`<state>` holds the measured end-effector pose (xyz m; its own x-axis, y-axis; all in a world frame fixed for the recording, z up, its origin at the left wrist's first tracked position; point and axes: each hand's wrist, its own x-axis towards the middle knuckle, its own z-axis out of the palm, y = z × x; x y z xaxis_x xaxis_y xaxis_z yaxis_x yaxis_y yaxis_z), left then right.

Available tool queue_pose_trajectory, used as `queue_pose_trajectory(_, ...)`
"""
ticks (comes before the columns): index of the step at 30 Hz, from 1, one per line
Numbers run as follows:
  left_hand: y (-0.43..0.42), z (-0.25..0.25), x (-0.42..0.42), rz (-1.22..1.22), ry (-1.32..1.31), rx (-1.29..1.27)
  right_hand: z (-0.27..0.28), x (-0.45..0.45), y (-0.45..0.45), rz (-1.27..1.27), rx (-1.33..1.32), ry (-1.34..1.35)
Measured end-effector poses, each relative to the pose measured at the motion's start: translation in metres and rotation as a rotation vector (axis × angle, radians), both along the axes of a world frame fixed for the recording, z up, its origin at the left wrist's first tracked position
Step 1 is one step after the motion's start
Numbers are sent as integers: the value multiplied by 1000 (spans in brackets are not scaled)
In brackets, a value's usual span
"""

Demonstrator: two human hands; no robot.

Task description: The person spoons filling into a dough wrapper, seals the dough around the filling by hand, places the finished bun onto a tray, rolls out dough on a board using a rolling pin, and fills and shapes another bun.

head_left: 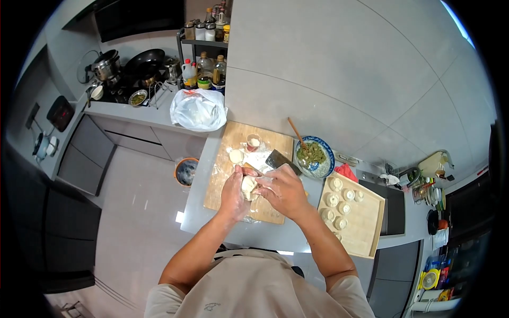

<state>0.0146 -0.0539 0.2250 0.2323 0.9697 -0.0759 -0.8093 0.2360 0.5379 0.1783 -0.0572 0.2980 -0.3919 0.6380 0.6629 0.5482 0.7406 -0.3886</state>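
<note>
A pale dough bun (248, 186) sits between my two floury hands above the wooden board (214, 197). My left hand (231, 195) cups it from the left, fingers curled around its side. My right hand (284, 192) pinches its right edge with thumb and fingertips. Just beyond them on the board lie a flat round dough piece (236, 156), a small cup (253, 142) with something white in it and a patch of flour. A dark rectangular blade (279, 160) rests near my right hand, partly covered by it. A wooden stick, perhaps a rolling pin, shows between the hands.
A blue-patterned bowl (330, 168) of green filling with a wooden-handled utensil stands at the board's right. Several shaped buns sit in a wooden tray (366, 233) to the right. A white plastic bag (199, 109) lies back left; an orange-rimmed bin (177, 174) stands on the floor.
</note>
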Motion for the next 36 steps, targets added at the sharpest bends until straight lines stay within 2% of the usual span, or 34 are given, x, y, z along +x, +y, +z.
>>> queue_pose_trajectory(7,-1,-5,4,65,17,18,-14,-10,-5,-61,32,-83)
queue_pose_trajectory(9,-1,-4,5,61,22,-34,-18,-13,-5,-108,77,-199)
queue_pose_trajectory(13,1,-7,1,59,-6,-106,-21,-8,-4,-68,54,-184)
queue_pose_trajectory(15,2,-5,-7,-107,-200,-275,-8,-1,-9,-100,-12,-132)
queue_pose_trajectory(21,11,-19,-11,-244,-337,-364,-4,16,-4,129,-72,-184)
queue_pose_trajectory(28,8,-9,-12,-367,-210,-411,-20,25,10,223,-118,-248)
queue_pose_trajectory(31,8,-20,-8,-370,-317,-400,-22,22,7,183,-43,-299)
queue_pose_trajectory(33,5,-23,-6,-273,-442,-345,-16,15,-1,52,-64,-178)
queue_pose_trajectory(36,6,-28,-9,-257,-415,-254,-28,7,-14,-11,1,-144)
